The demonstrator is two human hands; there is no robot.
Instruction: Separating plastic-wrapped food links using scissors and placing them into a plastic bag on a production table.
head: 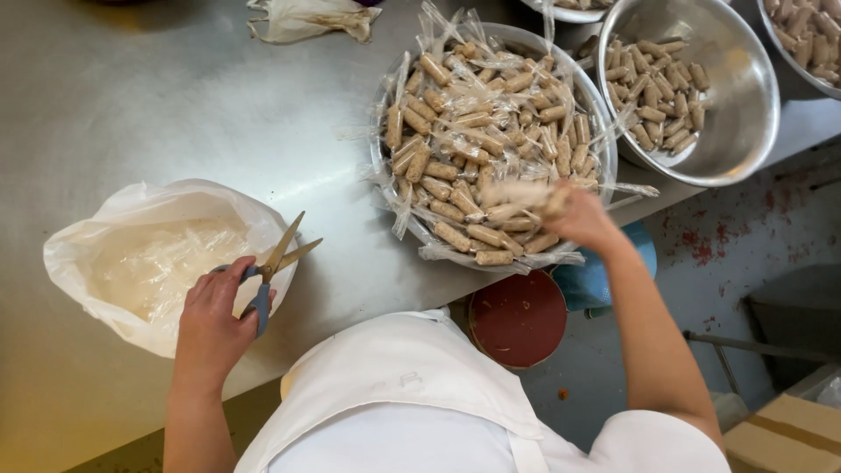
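My left hand [213, 317] grips blue-handled scissors [276, 267] with the blades apart, over the edge of a white plastic bag [105, 219] that holds clear wrapper scraps. My right hand [580, 217] reaches into a wide metal bowl [603, 131] heaped with tan cylindrical sticks in clear plastic wrap [477, 123]. It is closed on one wrapped stick [517, 194], blurred by motion, near the bowl's front right rim.
A second metal bowl [745, 105] at the right holds unwrapped tan sticks [659, 83]. More bowls show at the top right. A crumpled plastic piece [311, 17] lies at the steel table's [175, 96] far edge. Red [517, 320] and blue [589, 282] stools and a cardboard box [784, 434] stand below.
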